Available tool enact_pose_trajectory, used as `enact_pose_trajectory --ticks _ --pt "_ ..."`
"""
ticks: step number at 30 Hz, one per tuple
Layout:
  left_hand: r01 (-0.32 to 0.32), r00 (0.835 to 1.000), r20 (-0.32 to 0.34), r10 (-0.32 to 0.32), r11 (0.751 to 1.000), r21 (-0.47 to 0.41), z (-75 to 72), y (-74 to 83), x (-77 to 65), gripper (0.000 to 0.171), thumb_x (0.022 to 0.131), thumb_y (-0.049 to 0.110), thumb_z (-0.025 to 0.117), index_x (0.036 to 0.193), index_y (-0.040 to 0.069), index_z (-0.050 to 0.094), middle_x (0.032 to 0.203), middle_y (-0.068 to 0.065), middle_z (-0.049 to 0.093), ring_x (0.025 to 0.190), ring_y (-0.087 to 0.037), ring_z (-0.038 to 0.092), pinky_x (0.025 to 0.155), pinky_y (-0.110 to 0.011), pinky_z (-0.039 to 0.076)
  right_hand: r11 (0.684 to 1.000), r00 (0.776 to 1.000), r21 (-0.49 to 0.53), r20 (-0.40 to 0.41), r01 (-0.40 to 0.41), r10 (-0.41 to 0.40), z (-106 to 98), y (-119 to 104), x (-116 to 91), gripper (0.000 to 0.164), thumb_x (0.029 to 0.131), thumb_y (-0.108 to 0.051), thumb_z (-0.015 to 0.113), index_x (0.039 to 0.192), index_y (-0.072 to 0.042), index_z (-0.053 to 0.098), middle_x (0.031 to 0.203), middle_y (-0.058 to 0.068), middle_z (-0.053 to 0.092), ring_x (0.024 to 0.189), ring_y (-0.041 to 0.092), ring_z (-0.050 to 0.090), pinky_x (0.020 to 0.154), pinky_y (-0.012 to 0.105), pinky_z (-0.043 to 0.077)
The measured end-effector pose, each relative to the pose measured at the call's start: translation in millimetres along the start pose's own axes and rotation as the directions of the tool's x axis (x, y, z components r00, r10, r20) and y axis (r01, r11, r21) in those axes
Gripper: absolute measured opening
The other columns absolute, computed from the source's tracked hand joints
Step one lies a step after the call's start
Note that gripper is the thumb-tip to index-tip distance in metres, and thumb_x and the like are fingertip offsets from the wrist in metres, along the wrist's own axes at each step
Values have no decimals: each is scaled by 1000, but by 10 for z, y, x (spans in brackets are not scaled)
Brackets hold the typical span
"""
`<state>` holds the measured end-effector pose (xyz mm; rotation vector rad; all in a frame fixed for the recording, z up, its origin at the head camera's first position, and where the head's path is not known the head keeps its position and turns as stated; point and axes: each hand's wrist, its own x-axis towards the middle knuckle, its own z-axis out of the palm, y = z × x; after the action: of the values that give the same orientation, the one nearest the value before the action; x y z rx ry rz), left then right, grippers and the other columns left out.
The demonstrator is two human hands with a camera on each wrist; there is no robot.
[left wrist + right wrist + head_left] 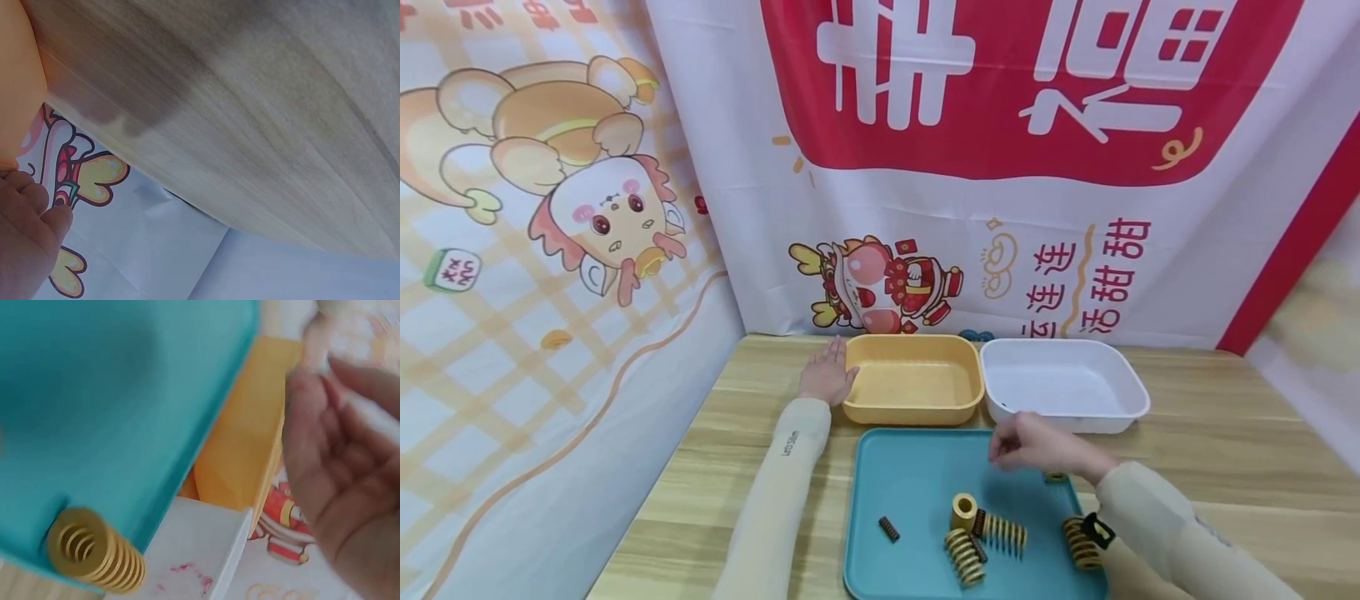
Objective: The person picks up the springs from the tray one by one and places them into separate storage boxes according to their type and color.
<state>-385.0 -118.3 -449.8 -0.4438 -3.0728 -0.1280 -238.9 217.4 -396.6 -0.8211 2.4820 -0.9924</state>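
Note:
My left hand [827, 377] rests against the left end of the yellow bin [913, 415], its fingers straight along the rim. My right hand [1033, 442] hovers over the far right part of the teal tray [917, 467], just in front of the white bin [1067, 422]. Its fingers are loosely bent, and no thing shows in the palm. On the tray lie several gold springs [964, 557] and small dark springs [889, 529], most of them grouped near the middle. One thick gold spring [94, 550] sits by the tray edge in the right wrist view.
Both bins stand side by side behind the tray, against the printed cloth [737, 208] that hangs at the back. Another gold spring [1081, 543] lies at the tray's right rim, close to the right sleeve. The wooden table [700, 492] extends to both sides.

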Motion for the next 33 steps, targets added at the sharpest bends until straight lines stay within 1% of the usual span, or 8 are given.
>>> enact_pose_trajectory --ticks 3,5,11,14,20,23,30,33 --pt "3 1000 -7 -3 1000 1 6 -3 7 65 102 38 35 148 -4 18 154 -17 16 141 -30 18 113 -47 20 985 990 -129 93 115 -103 131 -21 -20 8 83 -4 68 85 -11 70 79 -12 63 69 1 56 62 20 52" --pt "4 1000 -8 -4 1000 2 18 -9 10 65 102 38 34 148 -4 18 154 -17 16 141 -30 18 113 -47 20 967 979 -181 138 176 -153 214 -6 -14 9 83 -3 68 86 -11 70 80 -13 62 69 -2 55 62 18 51" --pt "-2 1000 5 2 1000 5 43 -19 10 65 102 38 33 148 -5 16 154 -18 16 142 -30 16 113 -47 20 892 933 -290 210 346 -293 402 87 31 17 82 2 68 88 -14 70 83 -12 63 73 -3 55 64 13 49" --pt "-7 1000 4 7 1000 -1 31 -14 4 65 102 38 34 148 -5 17 154 -18 16 142 -31 17 113 -48 20 872 919 -307 228 380 -321 439 101 47 19 82 2 68 87 -16 70 83 -12 63 75 -4 55 64 12 48" --pt "-3 1000 6 3 1000 7 3 -8 -7 64 102 38 33 148 -5 16 154 -18 17 142 -30 16 113 -47 20 848 902 -323 251 421 -352 453 52 52 18 80 2 71 88 -15 72 84 -12 65 77 -4 57 67 10 48" --pt "-4 1000 5 4 1000 2 -2 -10 -7 65 102 38 33 148 -5 16 154 -18 17 142 -30 16 113 -47 19 815 883 -351 277 460 -379 473 10 51 19 79 1 72 89 -15 73 85 -11 65 79 -5 58 69 8 47" --pt "-2 1000 6 2 1000 -9 12 -16 0 65 102 38 33 148 -5 16 154 -18 15 142 -30 16 113 -47 19 719 843 -442 318 536 -433 559 -46 49 25 73 -2 76 93 -16 74 87 -12 64 80 -6 58 69 6 46" --pt "-2 1000 6 2 1000 -13 25 -18 9 65 102 38 33 148 -5 16 154 -18 14 142 -30 15 113 -48 18 692 828 -454 321 561 -460 588 -53 52 24 73 -1 75 92 -17 74 87 -12 64 80 -6 58 69 7 46"
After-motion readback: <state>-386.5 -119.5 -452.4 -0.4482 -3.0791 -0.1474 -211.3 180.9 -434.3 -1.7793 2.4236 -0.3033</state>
